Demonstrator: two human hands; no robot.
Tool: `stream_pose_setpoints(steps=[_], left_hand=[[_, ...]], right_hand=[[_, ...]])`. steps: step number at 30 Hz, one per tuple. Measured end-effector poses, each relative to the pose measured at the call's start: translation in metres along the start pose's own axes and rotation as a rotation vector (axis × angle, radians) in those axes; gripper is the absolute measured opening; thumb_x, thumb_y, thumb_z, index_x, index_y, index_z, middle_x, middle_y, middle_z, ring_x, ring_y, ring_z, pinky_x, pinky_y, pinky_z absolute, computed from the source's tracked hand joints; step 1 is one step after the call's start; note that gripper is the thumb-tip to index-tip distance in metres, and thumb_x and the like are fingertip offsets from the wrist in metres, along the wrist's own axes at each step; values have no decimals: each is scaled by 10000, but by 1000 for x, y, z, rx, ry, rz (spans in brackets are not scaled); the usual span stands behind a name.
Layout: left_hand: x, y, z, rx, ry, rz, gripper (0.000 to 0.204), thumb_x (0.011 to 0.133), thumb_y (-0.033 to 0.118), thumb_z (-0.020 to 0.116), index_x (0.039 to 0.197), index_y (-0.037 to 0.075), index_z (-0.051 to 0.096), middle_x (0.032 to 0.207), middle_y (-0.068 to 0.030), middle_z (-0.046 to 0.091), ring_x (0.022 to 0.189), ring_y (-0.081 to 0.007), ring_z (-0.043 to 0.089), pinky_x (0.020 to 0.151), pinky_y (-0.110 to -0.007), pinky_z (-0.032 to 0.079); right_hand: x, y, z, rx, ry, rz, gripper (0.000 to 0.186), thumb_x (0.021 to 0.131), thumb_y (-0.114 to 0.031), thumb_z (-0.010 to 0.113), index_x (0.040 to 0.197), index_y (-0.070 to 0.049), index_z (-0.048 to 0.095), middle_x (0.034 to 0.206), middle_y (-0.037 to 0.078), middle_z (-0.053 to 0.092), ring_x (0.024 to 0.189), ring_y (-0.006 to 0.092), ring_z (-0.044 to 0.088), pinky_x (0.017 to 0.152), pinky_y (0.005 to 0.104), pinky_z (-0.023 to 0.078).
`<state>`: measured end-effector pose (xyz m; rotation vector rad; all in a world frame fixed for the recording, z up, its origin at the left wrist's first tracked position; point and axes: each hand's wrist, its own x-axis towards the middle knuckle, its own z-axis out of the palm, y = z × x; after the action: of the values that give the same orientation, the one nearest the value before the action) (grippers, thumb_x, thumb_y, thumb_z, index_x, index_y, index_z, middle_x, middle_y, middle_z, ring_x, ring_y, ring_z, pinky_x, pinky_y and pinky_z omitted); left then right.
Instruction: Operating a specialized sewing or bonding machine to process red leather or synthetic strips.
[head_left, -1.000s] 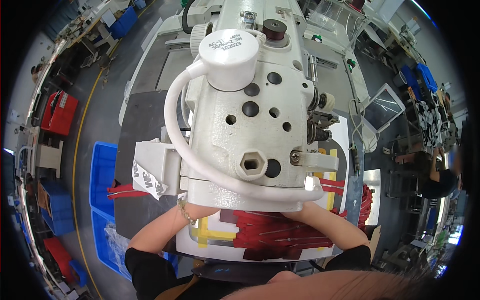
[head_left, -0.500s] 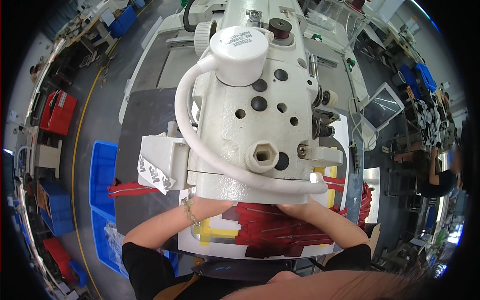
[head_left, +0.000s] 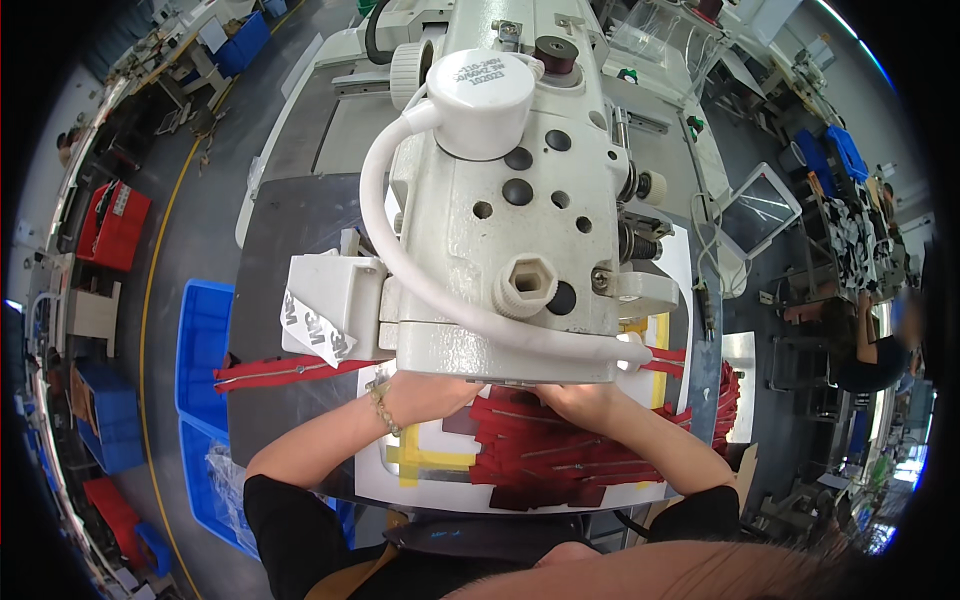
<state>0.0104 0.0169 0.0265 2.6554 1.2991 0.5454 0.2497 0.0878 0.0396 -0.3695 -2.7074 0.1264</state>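
A large white sewing machine (head_left: 470, 250) fills the middle and hides the fingers of both hands. My left hand (head_left: 432, 398), with a beaded bracelet at the wrist, reaches under the front of its head from the left. From the other side my right hand (head_left: 583, 402) reaches in at the edge of a heap of red zippers (head_left: 560, 445). The zippers lie flat in overlapping layers on a white board with yellow tape (head_left: 437, 460). Another red zipper strip (head_left: 290, 373) runs leftward past the table edge. What the fingertips hold is hidden.
Blue bins (head_left: 203, 345) stand below the table's left edge, one with clear plastic in it. A white tube (head_left: 385, 230) curves around the machine head. A white-framed screen (head_left: 765, 210) stands on the right. Further right, a person (head_left: 880, 360) sits at another bench.
The machine's front edge sits slightly higher in view, and more of both hands shows beneath it. More of the left zipper strip is visible. The hands stay close to the machine head.
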Motion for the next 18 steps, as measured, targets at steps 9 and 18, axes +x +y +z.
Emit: stream_pose_setpoints(steps=[9,18], left_hand=[[-5,6,6,18,-27,-76,285,878,238,580,1144,143,617,958,-21,660,855,-173,647,774,-365,495],[-11,16,6,101,257,-113,343,788,259,689,1071,75,635,933,-22,662,893,-204,621,791,-340,439]], right_hand=[[11,-11,-2,57,-9,57,234,750,-111,616,976,-51,616,908,55,570,816,194,586,707,314,476],[11,-27,7,-139,-80,85,313,752,-95,581,1040,26,602,961,95,557,841,201,568,733,304,467]])
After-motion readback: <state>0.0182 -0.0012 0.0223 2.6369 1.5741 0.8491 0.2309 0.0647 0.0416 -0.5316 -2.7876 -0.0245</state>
